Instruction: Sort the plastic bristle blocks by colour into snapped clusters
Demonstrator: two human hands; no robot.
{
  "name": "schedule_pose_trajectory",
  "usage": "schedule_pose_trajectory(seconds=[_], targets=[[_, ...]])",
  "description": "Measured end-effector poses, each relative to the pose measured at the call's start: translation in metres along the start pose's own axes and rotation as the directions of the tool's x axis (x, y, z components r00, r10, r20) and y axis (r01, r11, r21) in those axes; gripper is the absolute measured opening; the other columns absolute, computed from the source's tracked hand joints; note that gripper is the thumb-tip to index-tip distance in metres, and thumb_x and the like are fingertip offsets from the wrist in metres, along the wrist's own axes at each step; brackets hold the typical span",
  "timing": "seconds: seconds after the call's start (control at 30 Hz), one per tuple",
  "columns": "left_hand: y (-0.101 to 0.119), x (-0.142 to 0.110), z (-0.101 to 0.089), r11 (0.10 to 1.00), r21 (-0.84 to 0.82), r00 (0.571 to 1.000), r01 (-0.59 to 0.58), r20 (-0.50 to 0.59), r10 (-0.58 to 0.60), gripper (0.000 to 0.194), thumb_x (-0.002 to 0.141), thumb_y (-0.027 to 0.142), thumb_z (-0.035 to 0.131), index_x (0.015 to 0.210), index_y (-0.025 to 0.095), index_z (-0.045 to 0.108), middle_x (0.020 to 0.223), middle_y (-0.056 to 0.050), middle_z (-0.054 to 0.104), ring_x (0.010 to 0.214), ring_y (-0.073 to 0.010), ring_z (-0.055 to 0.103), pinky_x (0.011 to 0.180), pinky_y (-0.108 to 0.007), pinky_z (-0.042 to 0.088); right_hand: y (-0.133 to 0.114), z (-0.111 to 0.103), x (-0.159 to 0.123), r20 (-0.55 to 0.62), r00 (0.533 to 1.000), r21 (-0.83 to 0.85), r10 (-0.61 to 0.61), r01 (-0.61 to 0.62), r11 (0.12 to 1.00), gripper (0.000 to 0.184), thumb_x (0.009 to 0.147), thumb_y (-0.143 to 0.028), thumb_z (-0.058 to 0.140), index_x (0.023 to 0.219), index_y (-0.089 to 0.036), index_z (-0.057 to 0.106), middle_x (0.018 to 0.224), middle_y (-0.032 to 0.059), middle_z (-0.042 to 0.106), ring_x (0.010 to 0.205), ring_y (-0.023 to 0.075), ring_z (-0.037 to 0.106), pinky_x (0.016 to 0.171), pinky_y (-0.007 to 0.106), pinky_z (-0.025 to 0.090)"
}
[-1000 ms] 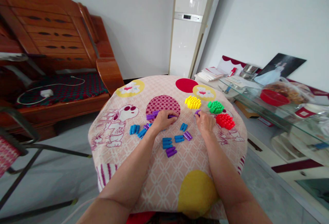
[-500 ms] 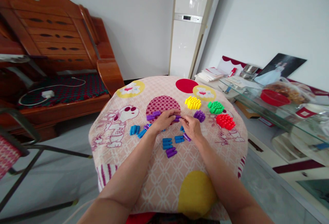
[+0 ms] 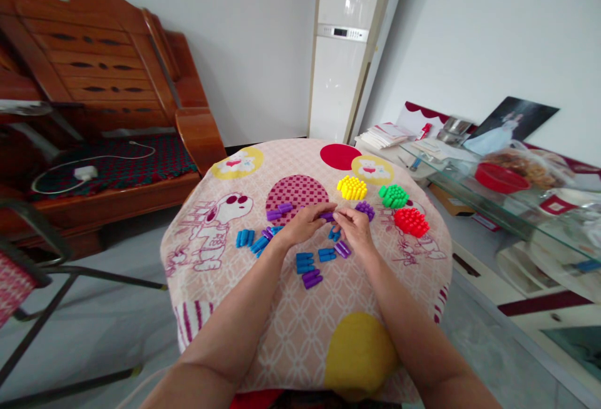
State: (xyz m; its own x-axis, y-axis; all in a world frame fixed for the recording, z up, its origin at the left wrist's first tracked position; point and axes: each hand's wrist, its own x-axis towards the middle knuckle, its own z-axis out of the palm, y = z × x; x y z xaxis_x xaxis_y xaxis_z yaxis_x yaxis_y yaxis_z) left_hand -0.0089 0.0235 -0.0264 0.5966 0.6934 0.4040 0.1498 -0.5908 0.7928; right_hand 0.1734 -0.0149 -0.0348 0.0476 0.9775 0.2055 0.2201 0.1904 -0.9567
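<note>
My left hand (image 3: 303, 226) and my right hand (image 3: 353, 228) meet over the middle of the cloth-covered round table (image 3: 282, 334). Both pinch a small purple peg piece (image 3: 327, 215) between their fingertips. Loose blue pegs (image 3: 245, 237) and purple pegs (image 3: 312, 278) lie scattered on the cloth around my hands. Beyond my right hand stand bunched clusters of pegs: purple (image 3: 365, 209), yellow (image 3: 352, 188), green (image 3: 393, 196) and red (image 3: 412, 222).
A wooden bench (image 3: 94, 102) with a charger cable stands at the left, a metal chair frame (image 3: 42, 258) nearer. A tall white air conditioner (image 3: 340, 52) stands behind the table. At the right, a glass-topped table (image 3: 507, 208) carries a red bowl, papers and a photo.
My right hand left the purple cluster and came left to meet my left hand. My left hand lifted a purple piece from the cloth; both hands now hold it together.
</note>
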Motion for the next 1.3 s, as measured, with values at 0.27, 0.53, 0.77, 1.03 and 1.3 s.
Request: schedule_pose_trajectory(seconds=[0.27,0.53,0.77,1.03,1.3], targets=[[-0.002,-0.001,0.006,0.995,-0.103,0.998,0.016,-0.056,-0.021,0.056,0.078,0.012,0.061,0.134,0.018,0.059,0.133,-0.012,0.064,0.121,-0.0252,0.062,0.103,-0.042,0.050,-0.001,-0.010,0.001,-0.086,0.991,-0.033,-0.107,0.105,0.994,0.025,0.077,-0.041,0.067,0.085,-0.019,0.072,0.072,0.0034,0.072,0.059,0.0186,0.065,0.051,0.027,0.050],[-0.011,-0.001,-0.014,0.985,-0.105,0.913,0.135,-0.374,-0.165,0.039,0.081,0.025,0.061,0.117,0.013,0.066,0.116,-0.014,0.072,0.105,-0.0242,0.069,0.096,-0.043,0.055,-0.017,-0.060,0.037,-0.101,0.886,-0.693,-0.452,0.263,0.671,0.018,0.084,-0.026,0.058,0.083,-0.017,0.073,0.087,0.0100,0.074,0.083,0.0223,0.066,0.079,0.033,0.050],[-0.008,-0.004,-0.023,0.983,-0.068,0.877,0.171,-0.445,-0.183,0.035,0.078,0.026,0.061,0.110,0.014,0.070,0.111,-0.011,0.074,0.101,-0.0236,0.071,0.094,-0.040,0.057,-0.017,-0.064,0.060,0.108,0.977,-0.951,-0.184,0.156,0.269,0.022,0.091,-0.023,0.054,0.085,-0.016,0.074,0.095,0.0125,0.073,0.091,0.0228,0.064,0.076,0.030,0.043],[-0.009,-0.009,-0.034,0.971,-0.045,0.810,0.233,-0.545,-0.219,0.033,0.077,0.025,0.060,0.106,0.014,0.071,0.105,-0.010,0.075,0.096,-0.0229,0.071,0.089,-0.037,0.058,-0.020,-0.063,0.068,0.224,0.974,-0.969,-0.005,0.224,0.104,0.029,0.094,-0.022,0.048,0.094,-0.013,0.076,0.101,0.0160,0.072,0.092,0.0240,0.063,0.075,0.031,0.041],[-0.024,-0.018,-0.059,0.934,-0.013,0.611,0.357,-0.753,-0.244,0.036,0.077,0.020,0.048,0.102,0.014,0.073,0.091,-0.007,0.076,0.084,-0.0189,0.070,0.083,-0.033,0.056,-0.026,-0.057,0.051,0.139,0.928,-0.914,-0.345,0.254,0.317,0.030,0.093,-0.023,0.045,0.083,-0.015,0.072,0.089,0.0131,0.072,0.087,0.0226,0.061,0.078,0.030,0.041]])
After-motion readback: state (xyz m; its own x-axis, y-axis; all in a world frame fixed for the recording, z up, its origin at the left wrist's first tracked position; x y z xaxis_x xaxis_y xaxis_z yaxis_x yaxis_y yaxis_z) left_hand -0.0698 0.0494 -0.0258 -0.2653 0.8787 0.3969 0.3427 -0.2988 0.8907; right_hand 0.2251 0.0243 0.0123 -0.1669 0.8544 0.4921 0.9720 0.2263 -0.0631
